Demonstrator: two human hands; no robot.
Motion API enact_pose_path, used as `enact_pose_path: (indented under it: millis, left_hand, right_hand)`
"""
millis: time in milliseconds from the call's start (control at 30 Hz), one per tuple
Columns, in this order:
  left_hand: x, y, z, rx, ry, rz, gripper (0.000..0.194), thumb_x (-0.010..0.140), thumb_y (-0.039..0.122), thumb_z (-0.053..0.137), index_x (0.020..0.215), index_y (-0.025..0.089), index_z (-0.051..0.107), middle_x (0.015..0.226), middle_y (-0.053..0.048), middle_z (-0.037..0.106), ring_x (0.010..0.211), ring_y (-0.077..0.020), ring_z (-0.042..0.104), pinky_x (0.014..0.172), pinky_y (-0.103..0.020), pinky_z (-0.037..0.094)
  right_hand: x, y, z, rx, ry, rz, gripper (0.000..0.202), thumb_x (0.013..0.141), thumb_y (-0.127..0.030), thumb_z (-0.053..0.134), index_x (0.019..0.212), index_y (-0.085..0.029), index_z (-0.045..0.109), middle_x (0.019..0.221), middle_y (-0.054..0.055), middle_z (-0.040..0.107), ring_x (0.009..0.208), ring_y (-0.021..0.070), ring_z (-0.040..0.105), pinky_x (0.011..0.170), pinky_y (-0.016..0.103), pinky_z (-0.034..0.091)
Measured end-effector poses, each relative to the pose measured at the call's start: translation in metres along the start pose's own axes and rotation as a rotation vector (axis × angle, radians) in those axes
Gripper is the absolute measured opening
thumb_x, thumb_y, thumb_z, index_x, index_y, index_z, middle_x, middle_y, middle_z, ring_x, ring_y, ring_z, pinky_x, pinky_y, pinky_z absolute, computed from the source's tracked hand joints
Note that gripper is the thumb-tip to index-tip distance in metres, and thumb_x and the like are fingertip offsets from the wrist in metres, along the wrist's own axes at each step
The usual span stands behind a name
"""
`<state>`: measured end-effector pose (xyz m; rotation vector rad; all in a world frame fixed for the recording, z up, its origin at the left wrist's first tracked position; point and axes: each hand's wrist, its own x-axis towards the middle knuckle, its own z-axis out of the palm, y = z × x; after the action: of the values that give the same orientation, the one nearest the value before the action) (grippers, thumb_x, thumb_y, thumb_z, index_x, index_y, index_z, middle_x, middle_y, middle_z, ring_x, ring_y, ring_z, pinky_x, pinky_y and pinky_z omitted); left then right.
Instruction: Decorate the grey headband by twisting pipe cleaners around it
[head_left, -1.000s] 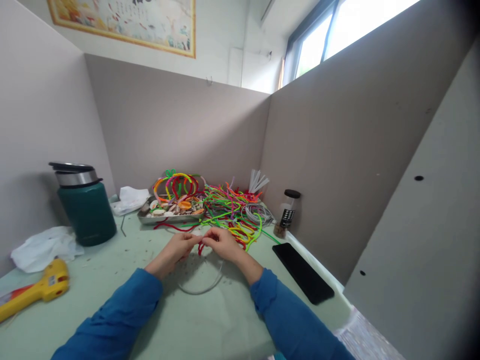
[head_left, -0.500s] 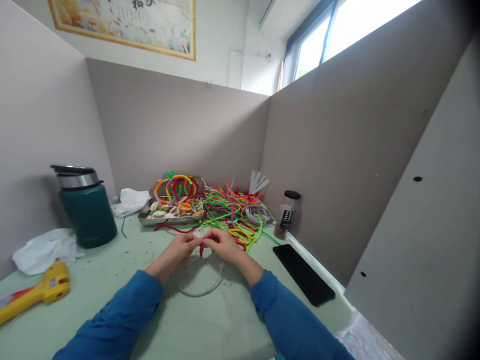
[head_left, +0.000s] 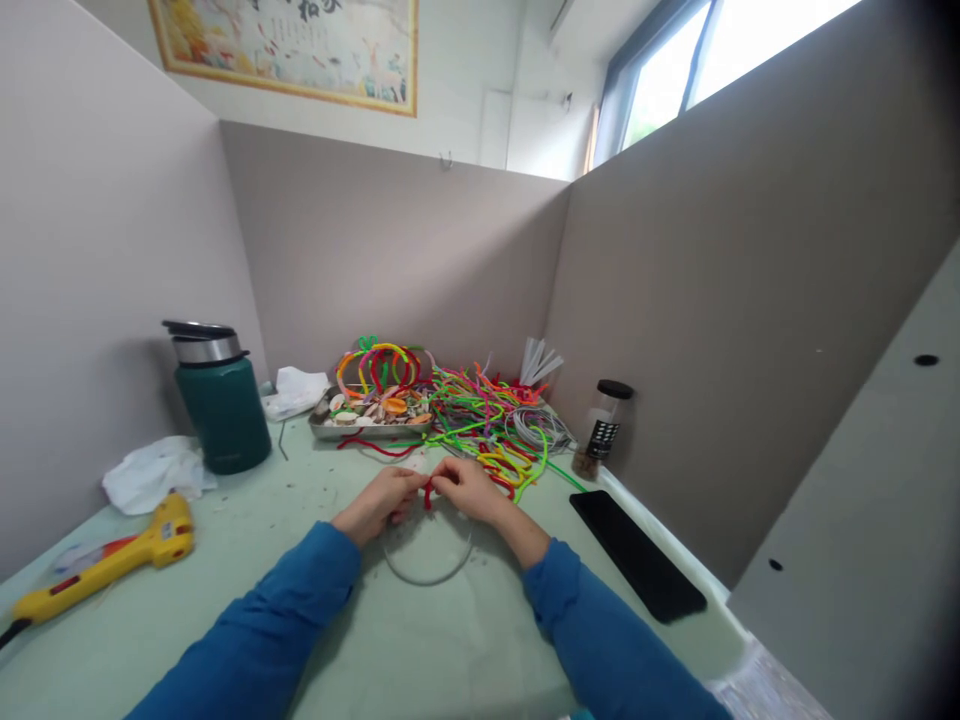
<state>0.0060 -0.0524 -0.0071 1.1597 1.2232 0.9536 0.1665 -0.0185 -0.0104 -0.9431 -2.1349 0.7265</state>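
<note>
My left hand [head_left: 385,502] and my right hand [head_left: 466,490] meet above the middle of the table, both closed with the fingertips pinched together. Between them is a short red pipe cleaner [head_left: 428,494], its fuzzy end hanging down. A thin grey hoop [head_left: 427,582] curves below the hands toward me; its upper part is hidden behind my fingers. Just beyond lies a tangled heap of coloured pipe cleaners [head_left: 480,410]. A metal tray [head_left: 371,432] of shells stands to its left, with several colourful wrapped hoops [head_left: 379,368] at its back.
On the left are a green bottle [head_left: 223,415], crumpled white tissue [head_left: 157,474] and a yellow glue gun [head_left: 161,535]. A black phone [head_left: 637,555] and a clear jar with a black lid [head_left: 602,430] are on the right. Grey partitions [head_left: 397,220] enclose the table.
The whole view has swung left, so everything sits further right in the picture. Both hands stay pinched at the red pipe cleaner, of which slightly more shows between the fingers.
</note>
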Motion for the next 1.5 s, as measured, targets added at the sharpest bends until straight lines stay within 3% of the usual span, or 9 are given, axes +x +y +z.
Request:
enact_pose_path:
  millis: [367,833,1500]
  left_hand:
    - [0.0021,-0.002,-0.0009,0.025,-0.008,0.002,0.04,0.062,0.048,0.065,0.058,0.02,0.037,0.041,0.011,0.027,0.032,-0.0028,0.019,0.031,-0.02,0.013]
    - [-0.0004,0.0007,0.0023,0.071,0.022,0.022,0.031,0.065,0.042,0.062,0.063,0.019,0.041,0.041,0.01,0.028,0.032,-0.0031,0.021,0.032,-0.019,0.014]
    - [-0.0018,0.0027,0.0037,0.003,0.055,0.024,0.027,0.065,0.036,0.062,0.071,0.02,0.042,0.04,0.012,0.025,0.032,-0.0029,0.018,0.034,-0.019,0.009]
  right_hand:
    - [-0.0097,-0.0072,0.0005,-0.36,0.069,-0.22,0.008,0.077,-0.02,0.051,0.08,-0.018,0.057,0.073,0.001,0.061,0.064,0.0123,0.052,0.057,0.022,0.032]
    - [-0.0092,-0.0073,0.0018,-0.431,0.093,-0.212,0.009,0.078,-0.021,0.05,0.082,-0.018,0.058,0.075,0.002,0.061,0.066,0.0132,0.053,0.058,0.022,0.033]
    - [-0.0076,-0.0053,0.0023,-0.347,0.104,-0.143,0.009,0.078,-0.022,0.049,0.08,-0.019,0.057,0.074,0.001,0.062,0.067,0.0134,0.054,0.059,0.022,0.033]
